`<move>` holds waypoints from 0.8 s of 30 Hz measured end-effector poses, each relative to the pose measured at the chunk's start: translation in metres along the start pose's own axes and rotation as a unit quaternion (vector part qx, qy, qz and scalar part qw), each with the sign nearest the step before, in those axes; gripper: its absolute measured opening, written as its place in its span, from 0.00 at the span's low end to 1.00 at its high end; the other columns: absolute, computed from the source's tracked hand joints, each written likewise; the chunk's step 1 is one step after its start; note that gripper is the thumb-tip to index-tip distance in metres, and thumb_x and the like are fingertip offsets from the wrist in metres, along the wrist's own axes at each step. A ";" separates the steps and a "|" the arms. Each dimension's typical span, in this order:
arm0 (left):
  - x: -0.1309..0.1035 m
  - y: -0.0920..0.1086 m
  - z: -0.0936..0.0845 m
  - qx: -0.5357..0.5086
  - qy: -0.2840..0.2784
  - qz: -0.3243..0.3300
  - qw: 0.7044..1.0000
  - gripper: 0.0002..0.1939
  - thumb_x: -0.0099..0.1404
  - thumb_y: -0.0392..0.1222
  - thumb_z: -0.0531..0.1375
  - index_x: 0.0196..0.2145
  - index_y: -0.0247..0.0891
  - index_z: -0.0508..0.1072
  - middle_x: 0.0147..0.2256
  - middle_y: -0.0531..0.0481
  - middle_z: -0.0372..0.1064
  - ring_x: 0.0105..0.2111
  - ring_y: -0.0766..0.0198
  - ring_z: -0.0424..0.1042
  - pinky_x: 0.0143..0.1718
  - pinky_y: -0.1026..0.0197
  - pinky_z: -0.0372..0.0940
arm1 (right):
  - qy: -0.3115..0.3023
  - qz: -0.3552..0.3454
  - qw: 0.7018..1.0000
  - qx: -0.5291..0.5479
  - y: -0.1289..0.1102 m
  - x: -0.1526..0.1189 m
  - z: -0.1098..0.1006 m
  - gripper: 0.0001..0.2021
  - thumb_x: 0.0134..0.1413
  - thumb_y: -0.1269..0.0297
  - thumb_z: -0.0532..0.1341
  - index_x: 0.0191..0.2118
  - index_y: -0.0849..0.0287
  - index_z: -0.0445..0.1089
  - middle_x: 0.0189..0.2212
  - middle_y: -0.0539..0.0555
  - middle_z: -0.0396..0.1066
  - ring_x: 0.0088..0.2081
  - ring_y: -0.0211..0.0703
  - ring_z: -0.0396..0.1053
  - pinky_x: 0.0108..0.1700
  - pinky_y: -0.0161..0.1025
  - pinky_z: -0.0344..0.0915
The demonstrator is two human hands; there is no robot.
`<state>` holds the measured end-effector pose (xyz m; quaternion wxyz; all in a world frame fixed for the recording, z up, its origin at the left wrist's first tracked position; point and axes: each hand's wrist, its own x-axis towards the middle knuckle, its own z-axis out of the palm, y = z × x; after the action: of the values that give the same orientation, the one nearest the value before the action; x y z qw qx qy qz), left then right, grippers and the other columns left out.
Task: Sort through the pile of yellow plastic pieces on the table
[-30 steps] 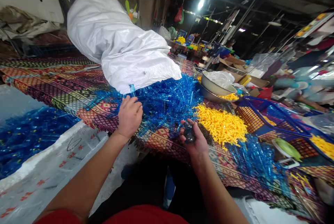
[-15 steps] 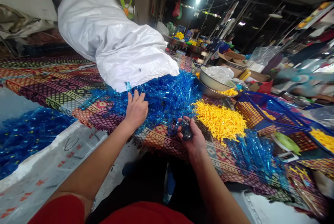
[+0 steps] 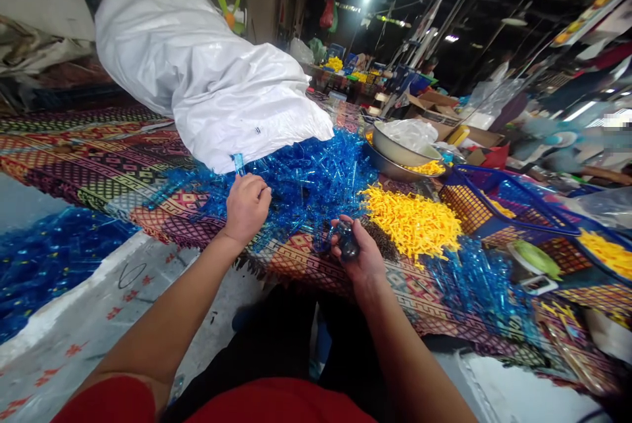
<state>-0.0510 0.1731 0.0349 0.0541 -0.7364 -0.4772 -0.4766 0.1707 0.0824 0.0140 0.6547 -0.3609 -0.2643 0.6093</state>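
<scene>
My left hand point(image 3: 248, 207) is closed, its fingers bent at the near edge of a heap of clear blue plastic pieces point(image 3: 316, 173). One blue piece point(image 3: 239, 163) stands up at its fingertips, against the mouth of a large white sack point(image 3: 237, 100). In my right hand point(image 3: 364, 255), palm up with curled fingers, lies a dark, shiny, see-through item point(image 3: 347, 242), too unclear to name. Beside that hand are a pile of small yellow pieces point(image 3: 415, 222) and a patch of tiny dark bits point(image 3: 380, 239).
A patterned cloth point(image 3: 301, 258) covers the work surface. Metal bowls point(image 3: 405, 147) and blue baskets point(image 3: 513, 202) stand to the right, near more blue pieces point(image 3: 478, 285). At the lower left, an open white sack point(image 3: 93, 318) holds blue pieces. A fan point(image 3: 560, 139) is behind.
The view has shifted slightly. The fingers of my left hand, more spread before, are now curled in at the blue piece. My right hand still cradles the dark item.
</scene>
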 end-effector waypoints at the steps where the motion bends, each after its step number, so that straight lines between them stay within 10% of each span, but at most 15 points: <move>1: 0.000 0.001 0.001 0.020 -0.015 0.020 0.999 0.09 0.62 0.38 0.50 0.28 0.37 0.69 0.34 0.47 0.68 0.45 0.58 0.64 0.54 0.48 0.51 | 0.000 0.000 1.000 -0.002 0.000 0.000 0.000 0.14 0.50 0.54 0.59 0.40 0.58 0.66 0.35 0.53 0.70 0.26 0.35 0.67 0.19 0.30 0.59; 15: -0.027 0.034 -0.008 0.066 -0.175 0.157 0.970 0.24 0.58 0.44 0.58 0.52 0.39 0.65 0.58 0.38 0.50 0.60 0.41 0.38 0.54 0.34 0.38 | 0.009 -0.014 0.998 0.055 -0.008 -0.003 -0.002 0.14 0.51 0.51 0.56 0.40 0.54 0.66 0.37 0.51 0.69 0.27 0.33 0.66 0.20 0.29 0.59; 24: -0.033 0.061 0.002 0.085 -0.178 0.161 0.967 0.26 0.59 0.42 0.56 0.55 0.38 0.61 0.59 0.36 0.47 0.60 0.40 0.37 0.53 0.33 0.39 | 0.049 -0.026 0.995 0.078 -0.025 -0.046 -0.030 0.15 0.54 0.51 0.53 0.41 0.54 0.67 0.40 0.53 0.69 0.30 0.36 0.67 0.22 0.32 0.62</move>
<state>-0.0074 0.1197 0.0317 0.1065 -0.8694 -0.3928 -0.2803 0.2040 0.0320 0.0207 0.7085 -0.3312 -0.1929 0.5925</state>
